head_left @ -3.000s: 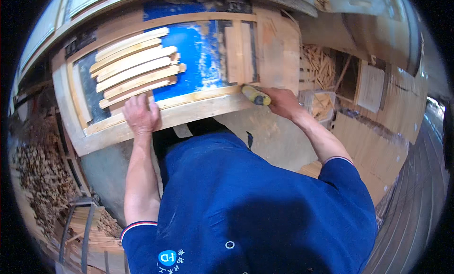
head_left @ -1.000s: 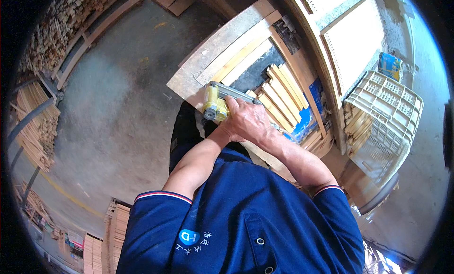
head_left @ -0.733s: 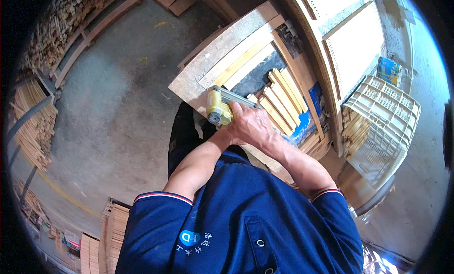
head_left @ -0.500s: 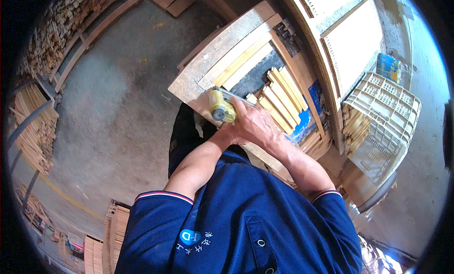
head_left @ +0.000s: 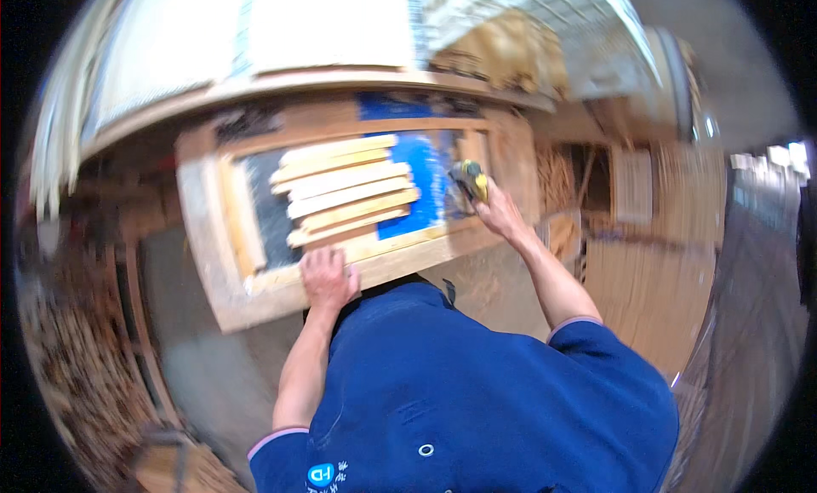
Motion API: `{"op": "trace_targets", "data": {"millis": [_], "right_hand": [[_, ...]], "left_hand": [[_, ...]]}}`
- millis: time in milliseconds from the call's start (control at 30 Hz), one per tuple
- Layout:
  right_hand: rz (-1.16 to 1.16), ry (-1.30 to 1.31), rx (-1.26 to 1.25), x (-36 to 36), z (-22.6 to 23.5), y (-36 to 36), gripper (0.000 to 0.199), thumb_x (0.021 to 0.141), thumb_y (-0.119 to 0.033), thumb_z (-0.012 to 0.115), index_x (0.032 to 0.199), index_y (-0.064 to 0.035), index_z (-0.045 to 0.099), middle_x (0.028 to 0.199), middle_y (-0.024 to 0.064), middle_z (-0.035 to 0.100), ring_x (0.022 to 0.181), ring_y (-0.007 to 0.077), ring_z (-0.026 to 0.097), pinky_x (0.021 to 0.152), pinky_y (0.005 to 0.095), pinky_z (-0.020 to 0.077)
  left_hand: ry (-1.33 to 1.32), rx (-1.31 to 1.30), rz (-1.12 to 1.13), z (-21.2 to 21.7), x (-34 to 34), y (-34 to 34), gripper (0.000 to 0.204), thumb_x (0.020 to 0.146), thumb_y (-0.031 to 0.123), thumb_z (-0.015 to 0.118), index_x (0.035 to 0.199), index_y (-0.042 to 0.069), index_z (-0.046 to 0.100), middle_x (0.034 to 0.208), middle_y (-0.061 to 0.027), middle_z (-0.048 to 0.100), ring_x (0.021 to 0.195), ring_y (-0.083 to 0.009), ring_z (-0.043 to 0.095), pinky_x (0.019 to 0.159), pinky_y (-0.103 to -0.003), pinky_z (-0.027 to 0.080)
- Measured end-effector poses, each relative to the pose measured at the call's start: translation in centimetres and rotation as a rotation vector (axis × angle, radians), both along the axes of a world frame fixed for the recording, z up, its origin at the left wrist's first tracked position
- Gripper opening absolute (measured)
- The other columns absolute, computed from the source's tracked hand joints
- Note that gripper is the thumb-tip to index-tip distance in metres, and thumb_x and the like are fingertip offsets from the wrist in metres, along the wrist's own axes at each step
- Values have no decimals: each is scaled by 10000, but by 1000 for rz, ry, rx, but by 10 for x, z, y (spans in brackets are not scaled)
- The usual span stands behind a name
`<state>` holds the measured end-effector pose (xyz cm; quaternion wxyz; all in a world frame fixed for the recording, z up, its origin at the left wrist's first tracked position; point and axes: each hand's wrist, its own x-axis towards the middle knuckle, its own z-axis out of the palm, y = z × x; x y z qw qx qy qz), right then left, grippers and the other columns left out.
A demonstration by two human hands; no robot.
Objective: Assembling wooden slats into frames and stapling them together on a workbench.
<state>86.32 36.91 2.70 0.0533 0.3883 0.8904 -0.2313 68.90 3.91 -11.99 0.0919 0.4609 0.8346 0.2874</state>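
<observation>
Left hand: the left hand [head_left: 328,276] lies flat, palm down, fingers spread a little, on the near rail of the wooden frame [head_left: 213,263]; it presses on the wood and grips nothing.
Right hand: the right hand [head_left: 496,212] is closed around a yellow and black power tool [head_left: 469,180], held at the frame's right end, over the near right corner.
Frame: it lies flat on a workbench [head_left: 281,84], its near edge just in front of the person's chest; the picture is blurred, so its joints cannot be made out.
Slats: a loose bundle of pale wooden slats [head_left: 345,199] lies inside the frame, fanned slightly, between the two hands and touching neither.
Blue sheet: a blue sheet [head_left: 425,165] shows under the slats, toward the tool's side.
In the way: the person's blue shirt [head_left: 477,399] fills the lower picture and hides whatever is below the frame's near edge.
Around: stacked wood [head_left: 77,374] at the left, more timber pieces [head_left: 557,174] just right of the frame, planking [head_left: 647,263] further right.
Changed: half a second ago both hands were together on the tool at the frame's left corner; now the view has swung, the hands are well apart, and the tool sits at the right end.
</observation>
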Motion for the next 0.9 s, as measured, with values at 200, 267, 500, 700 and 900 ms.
{"op": "trace_targets", "data": {"millis": [200, 267, 500, 700, 900], "right_hand": [[-459, -255, 211, 153, -65, 146, 499, 929, -167, 559, 1401, -72, 426, 1150, 312, 645, 1084, 489, 626, 912, 559, 498], [-485, -296, 194, 167, -75, 174, 527, 933, -152, 552, 1433, -77, 401, 1193, 312, 618, 1117, 488, 611, 930, 559, 492], [-498, -257, 194, 182, -125, 242, 689, 993, -280, 577, 1596, -171, 261, 1255, 252, 560, 1175, 427, 571, 990, 496, 473], [-465, -222, 166, 167, -137, 280, 631, 994, -278, 575, 1574, -191, 344, 1233, 211, 568, 1171, 405, 565, 987, 483, 473], [-328, -93, 376, 144, -128, 280, 451, 945, -238, 605, 1370, -94, 567, 1265, 190, 597, 1219, 390, 560, 999, 490, 477]], "left_hand": [[94, 31, -9, 7, 6, 21, 338, 724, 289, 727, 990, 93, 655, 1028, -120, 589, 1023, -331, 556, 943, -481, 409], [118, -2, -21, 3, 7, 20, 340, 727, 294, 725, 994, 94, 657, 1030, -125, 591, 1020, -336, 558, 935, -483, 410], [198, -119, -25, -5, 10, 20, 328, 781, 320, 681, 1010, 88, 650, 1025, -144, 595, 1004, -355, 561, 900, -491, 411], [214, -193, -46, 2, 12, 27, 324, 816, 310, 677, 1046, 90, 617, 1088, -172, 567, 1044, -380, 519, 901, -511, 387], [176, -241, -52, 9, 10, 31, 305, 815, 277, 672, 1043, 83, 613, 1068, -165, 565, 1014, -379, 522, 901, -515, 391]]}}
